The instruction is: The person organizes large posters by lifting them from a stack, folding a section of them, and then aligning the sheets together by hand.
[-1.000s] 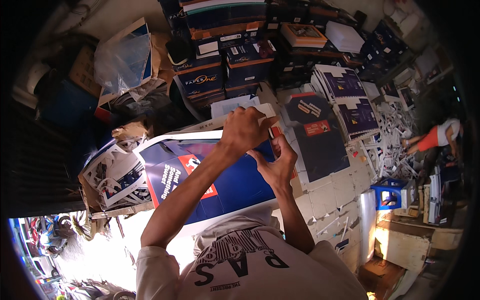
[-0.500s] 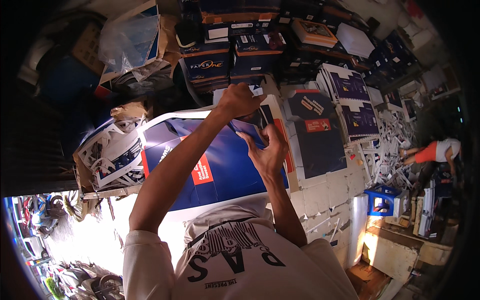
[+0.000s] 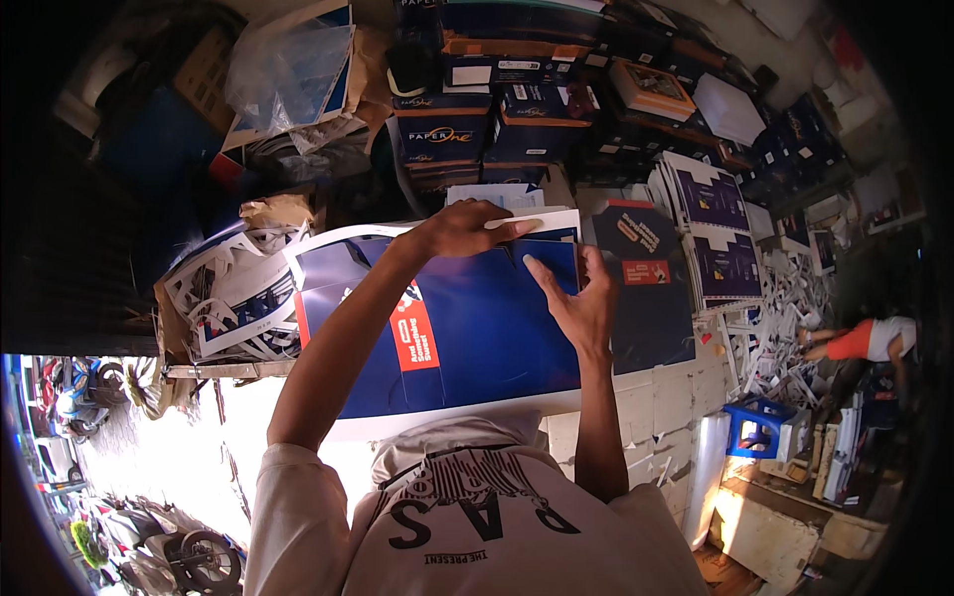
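A large printed cardboard sheet (image 3: 497, 338), dark blue with a red panel and white margins, lies in front of me. My left hand (image 3: 462, 230) grips its far white margin, thumb stretched along the top and the fingers curled over the edge. At the sheet's right edge is my right hand (image 3: 584, 303), its thumb on the blue face and its fingers at the edge. A small dark slit shows in the print between both thumbs. At the left, a white margin strip (image 3: 338, 238) bows up along the far side.
A carton (image 3: 179, 343) of white paper offcuts stands at the left. Flat die-cut box blanks (image 3: 646, 308) and stacked purple printed sheets (image 3: 725, 263) lie to the right. Dark blue cartons (image 3: 442, 134) are piled behind. Offcuts cover the floor near another person (image 3: 884, 340) and a blue crate (image 3: 755, 429).
My left hand has come nearer and loosened from a fist to an outstretched thumb. My right hand has shifted right to the sheet's edge. The lifted far-right part now lies flatter.
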{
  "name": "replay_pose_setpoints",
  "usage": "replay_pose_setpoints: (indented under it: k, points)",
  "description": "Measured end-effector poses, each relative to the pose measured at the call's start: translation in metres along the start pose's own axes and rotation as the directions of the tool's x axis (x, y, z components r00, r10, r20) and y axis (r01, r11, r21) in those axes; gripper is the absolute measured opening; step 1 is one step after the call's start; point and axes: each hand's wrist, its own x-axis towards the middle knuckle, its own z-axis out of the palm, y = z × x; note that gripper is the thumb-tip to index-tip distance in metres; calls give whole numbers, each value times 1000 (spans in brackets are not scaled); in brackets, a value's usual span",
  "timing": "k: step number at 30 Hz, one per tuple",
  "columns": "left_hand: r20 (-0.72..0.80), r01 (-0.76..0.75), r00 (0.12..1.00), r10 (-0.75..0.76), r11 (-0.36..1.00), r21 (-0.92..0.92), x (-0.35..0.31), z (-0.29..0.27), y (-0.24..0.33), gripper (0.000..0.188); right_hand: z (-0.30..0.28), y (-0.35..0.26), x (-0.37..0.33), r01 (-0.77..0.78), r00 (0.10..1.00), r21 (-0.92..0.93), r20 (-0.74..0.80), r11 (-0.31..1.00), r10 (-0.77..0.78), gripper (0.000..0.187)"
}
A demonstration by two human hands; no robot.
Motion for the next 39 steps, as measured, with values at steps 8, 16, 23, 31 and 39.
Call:
replay_pose_setpoints:
  k: [8, 16, 23, 31, 39]
  points:
    - [-139, 246, 963, -233, 966, 84, 14, 18, 36, 67, 18, 19, 9, 8, 980, -72, -195, 997, -22, 38]
    - [-204, 386, 913, -354, 911, 147, 33, 24, 14, 78, 35, 32, -5, 100, 942, -53, -318, 994, -112, 34]
    - [-149, 315, 945, -291, 932, 177, 38, 24, 11, 78, 3, 20, 8, -78, 997, -109, 2, 991, 79, 37]
    - [125, 13, 992, -16, 1000, 27, 26, 4, -14, 86, 18, 33, 1, -20, 999, -17, 46, 1000, 21, 36]
    - [58, 133, 988, -140, 984, 115, 49, 4, -29, 87, 36, 43, 20, -48, 998, -70, 30, 996, 51, 37]
